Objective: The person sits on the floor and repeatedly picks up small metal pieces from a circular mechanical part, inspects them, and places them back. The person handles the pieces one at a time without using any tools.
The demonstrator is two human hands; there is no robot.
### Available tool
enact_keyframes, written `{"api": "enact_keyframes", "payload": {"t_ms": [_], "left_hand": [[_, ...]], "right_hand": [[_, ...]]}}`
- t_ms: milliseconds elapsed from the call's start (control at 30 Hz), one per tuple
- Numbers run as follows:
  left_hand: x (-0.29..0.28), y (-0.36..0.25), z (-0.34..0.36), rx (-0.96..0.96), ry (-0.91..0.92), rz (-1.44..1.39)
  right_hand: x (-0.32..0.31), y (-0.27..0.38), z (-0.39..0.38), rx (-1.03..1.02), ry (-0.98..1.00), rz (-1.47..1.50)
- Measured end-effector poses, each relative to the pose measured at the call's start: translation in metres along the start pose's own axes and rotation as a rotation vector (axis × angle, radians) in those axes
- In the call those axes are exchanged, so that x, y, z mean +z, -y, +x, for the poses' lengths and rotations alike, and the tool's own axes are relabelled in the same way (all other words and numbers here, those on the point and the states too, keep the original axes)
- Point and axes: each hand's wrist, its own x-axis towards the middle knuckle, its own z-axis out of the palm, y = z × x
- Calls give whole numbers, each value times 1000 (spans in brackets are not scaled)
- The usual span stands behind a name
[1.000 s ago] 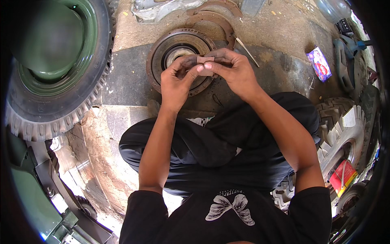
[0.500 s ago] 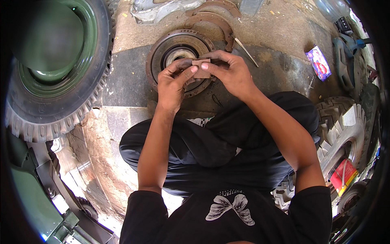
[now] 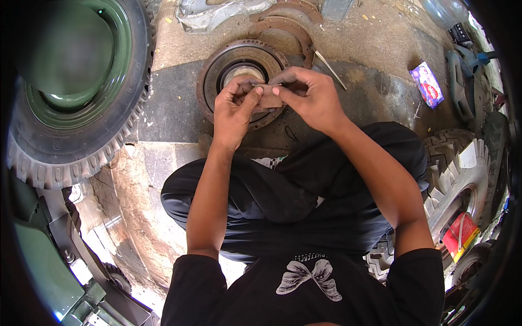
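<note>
**Both hands pinch one brown sheet over the drum's near right part**

From my remote seat I see the left hand (image 3: 235, 106) and right hand (image 3: 309, 98) close together, thumbs toward me, both clamped on a small brown sheet (image 3: 271, 98). It sits between the fingertips, neither hand nearer; its upper edge runs roughly left to right, thumb to thumb. Folding hides its true long axis from me. Behind it lies the round rusty drum (image 3: 209, 72): the left hand overlaps its near side, the right its right rim. I can't judge the height gap. Beyond the drum to the right are a rusty curved shoe (image 3: 298, 33) and a thin rod (image 3: 330, 69); well right, a purple packet (image 3: 427, 86); left, a green-rimmed wheel (image 3: 118, 92).
</note>
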Motion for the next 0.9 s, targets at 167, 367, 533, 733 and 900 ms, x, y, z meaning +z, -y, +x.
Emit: {"api": "enact_keyframes", "payload": {"t_ms": [167, 367, 533, 733, 900], "left_hand": [[1, -1, -2, -137, -13, 4], [-6, -6, -1, -274, 18, -113], [-9, -3, 2, -267, -2, -64], [-8, -6, 2, -206, 38, -75], [-6, -4, 2, -157, 36, -13]], "right_hand": [[-2, -1, 1, -316, 23, -317], [2, 8, -6, -365, 77, -444], [1, 4, -5, -322, 72, -375], [-1, -2, 0, -142, 6, -168], [-3, -12, 3, 25, 29, 26]]}}
